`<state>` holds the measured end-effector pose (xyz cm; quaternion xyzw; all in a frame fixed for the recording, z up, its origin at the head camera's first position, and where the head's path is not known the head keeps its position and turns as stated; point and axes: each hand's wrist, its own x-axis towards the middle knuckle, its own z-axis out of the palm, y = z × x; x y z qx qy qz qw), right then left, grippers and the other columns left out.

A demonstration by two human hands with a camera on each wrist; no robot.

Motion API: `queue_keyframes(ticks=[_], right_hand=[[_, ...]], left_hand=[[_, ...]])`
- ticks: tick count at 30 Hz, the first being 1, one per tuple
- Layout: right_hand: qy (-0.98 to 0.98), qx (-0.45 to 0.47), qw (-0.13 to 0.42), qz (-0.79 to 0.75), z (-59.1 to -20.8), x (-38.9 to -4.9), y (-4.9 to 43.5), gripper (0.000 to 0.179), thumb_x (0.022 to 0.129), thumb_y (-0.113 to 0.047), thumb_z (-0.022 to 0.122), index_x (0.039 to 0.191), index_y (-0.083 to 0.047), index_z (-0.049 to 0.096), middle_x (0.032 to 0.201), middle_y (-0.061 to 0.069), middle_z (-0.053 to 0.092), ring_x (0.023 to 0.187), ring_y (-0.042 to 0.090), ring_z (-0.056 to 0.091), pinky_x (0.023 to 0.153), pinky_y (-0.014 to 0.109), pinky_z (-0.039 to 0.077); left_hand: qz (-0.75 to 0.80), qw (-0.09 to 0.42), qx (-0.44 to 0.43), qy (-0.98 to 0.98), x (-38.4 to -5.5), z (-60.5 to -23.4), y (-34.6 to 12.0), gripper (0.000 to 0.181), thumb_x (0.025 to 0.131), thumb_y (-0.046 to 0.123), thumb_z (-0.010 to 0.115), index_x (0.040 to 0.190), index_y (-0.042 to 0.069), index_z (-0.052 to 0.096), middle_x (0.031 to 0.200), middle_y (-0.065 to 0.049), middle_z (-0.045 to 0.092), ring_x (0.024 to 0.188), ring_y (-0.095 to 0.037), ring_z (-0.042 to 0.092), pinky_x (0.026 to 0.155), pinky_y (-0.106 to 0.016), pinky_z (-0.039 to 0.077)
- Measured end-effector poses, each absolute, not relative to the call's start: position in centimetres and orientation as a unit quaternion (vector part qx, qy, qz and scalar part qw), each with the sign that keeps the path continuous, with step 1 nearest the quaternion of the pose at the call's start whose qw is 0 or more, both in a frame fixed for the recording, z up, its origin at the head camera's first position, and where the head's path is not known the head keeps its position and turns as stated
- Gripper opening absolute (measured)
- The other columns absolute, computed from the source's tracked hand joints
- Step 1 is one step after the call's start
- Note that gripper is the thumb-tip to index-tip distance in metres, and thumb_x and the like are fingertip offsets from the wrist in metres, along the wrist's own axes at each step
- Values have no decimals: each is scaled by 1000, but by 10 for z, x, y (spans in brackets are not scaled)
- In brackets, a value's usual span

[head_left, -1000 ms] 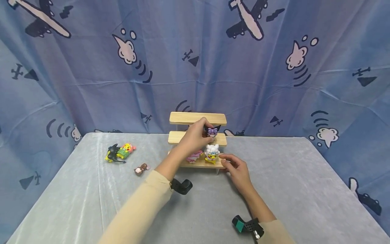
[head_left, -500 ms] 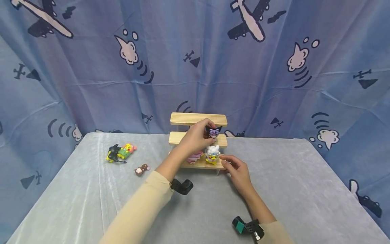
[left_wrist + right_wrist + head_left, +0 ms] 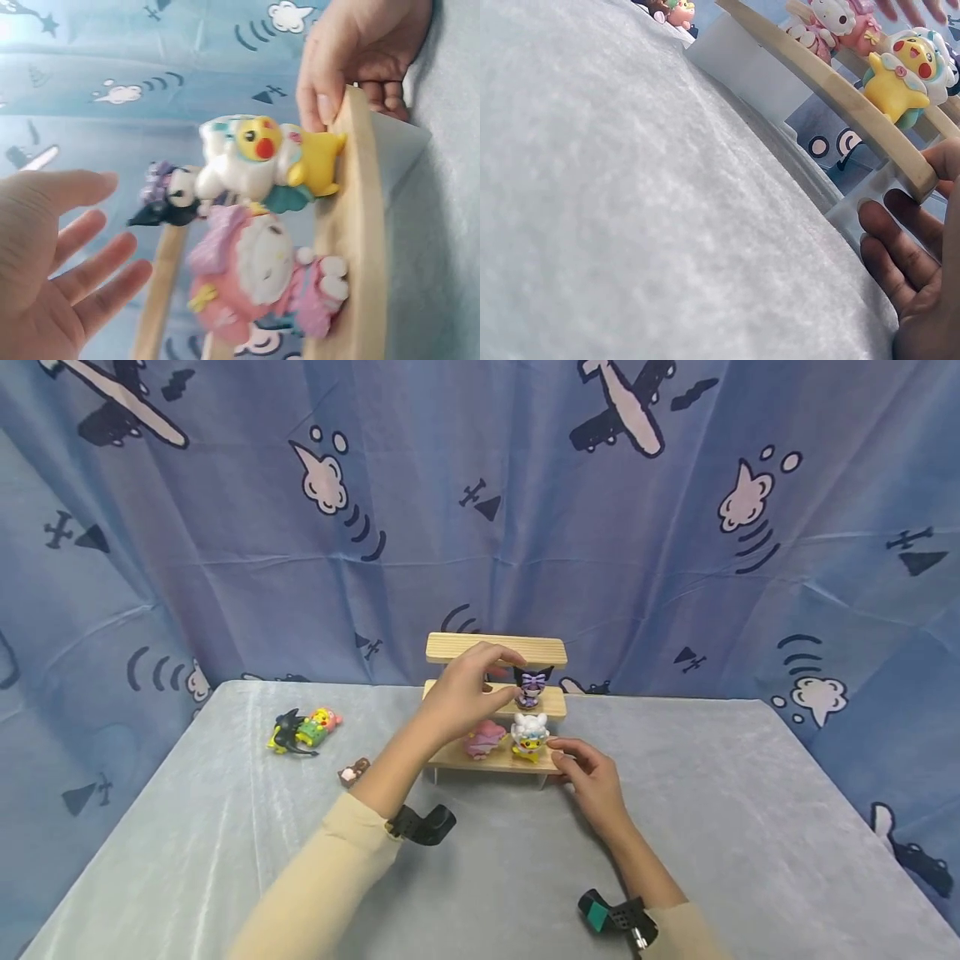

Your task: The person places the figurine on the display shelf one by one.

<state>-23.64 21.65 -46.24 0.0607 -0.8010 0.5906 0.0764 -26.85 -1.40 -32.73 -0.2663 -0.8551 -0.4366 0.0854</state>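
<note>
A three-tier wooden display shelf (image 3: 497,648) stands on the table. My left hand (image 3: 467,692) is beside the middle tier with fingers spread and nothing held. Just right of its fingertips, a black-and-purple figurine (image 3: 531,688) stands upright on that tier. On the bottom tier are a pink figurine (image 3: 247,277) and a yellow figurine in a white hood (image 3: 262,154). My right hand (image 3: 596,781) grips the right end of the bottom tier, thumb on the board and other fingers curled beneath, as the right wrist view shows.
At the left of the table lie a yellow figurine with black wings (image 3: 287,732), a green-and-pink figurine (image 3: 318,725) and a small brown figurine (image 3: 352,772), partly covered by the left forearm. A blue patterned curtain (image 3: 420,527) hangs behind the table.
My left hand has let go of the black-and-purple figurine and drawn back to the left, leaving it upright on the middle tier. My right hand keeps its grip on the shelf.
</note>
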Motion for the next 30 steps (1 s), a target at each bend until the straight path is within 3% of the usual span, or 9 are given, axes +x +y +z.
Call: queue_keyframes(ticks=[8, 20, 30], right_hand=[[-808, 53, 75, 582, -459, -237, 219, 27, 102, -14, 58, 120, 3, 67, 129, 21, 66, 88, -1, 66, 73, 24, 61], [-806, 51, 75, 585, -459, -237, 220, 28, 103, -17, 58, 121, 3, 67, 130, 21, 64, 92, -1, 66, 75, 26, 62], [-809, 48, 75, 581, -456, -236, 220, 28, 103, -16, 58, 122, 3, 67, 130, 20, 65, 93, -2, 66, 76, 25, 62]], left_hand=[[-426, 93, -274, -857, -249, -322, -44, 22, 97, 21, 68, 119, 16, 69, 122, -2, 67, 116, -23, 66, 89, -34, 60], [-438, 97, -215, -867, -229, -341, -94, 28, 96, 18, 69, 123, 10, 67, 123, -7, 68, 114, -24, 67, 93, -40, 60], [-472, 103, -125, -867, -218, -376, -137, 28, 99, 18, 66, 126, 11, 66, 129, -9, 67, 115, -28, 68, 93, -44, 60]])
